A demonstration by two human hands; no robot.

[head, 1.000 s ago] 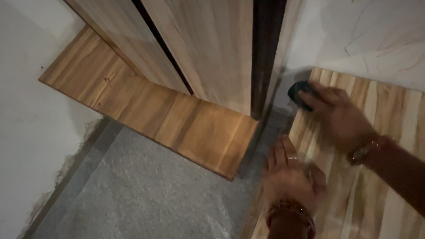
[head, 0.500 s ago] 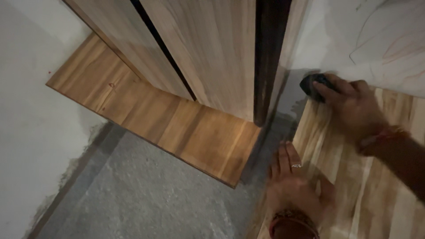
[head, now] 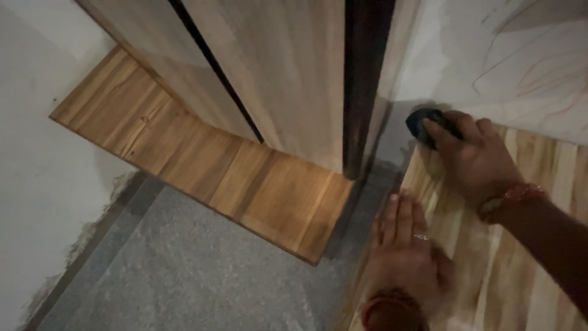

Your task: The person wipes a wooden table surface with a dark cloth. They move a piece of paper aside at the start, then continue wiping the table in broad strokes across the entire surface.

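My right hand (head: 474, 156) is closed over a small dark rounded object (head: 421, 125) at the far corner of a light wood-pattern floor sheet (head: 520, 257), close to the white wall. My left hand (head: 407, 251) lies flat with fingers together on the near left edge of the same sheet, a ring on one finger and a red band at the wrist. A red thread band also shows on my right wrist.
A wooden door (head: 275, 67) with a dark edge (head: 361, 86) stands ajar ahead. A darker wood-pattern plank (head: 202, 159) lies under it on grey rough floor (head: 196, 276). White walls (head: 37, 159) close in on the left and far right.
My right hand has slid the dark object away from me toward the wall corner. The view has shifted slightly; my left hand stays pressed on the sheet.
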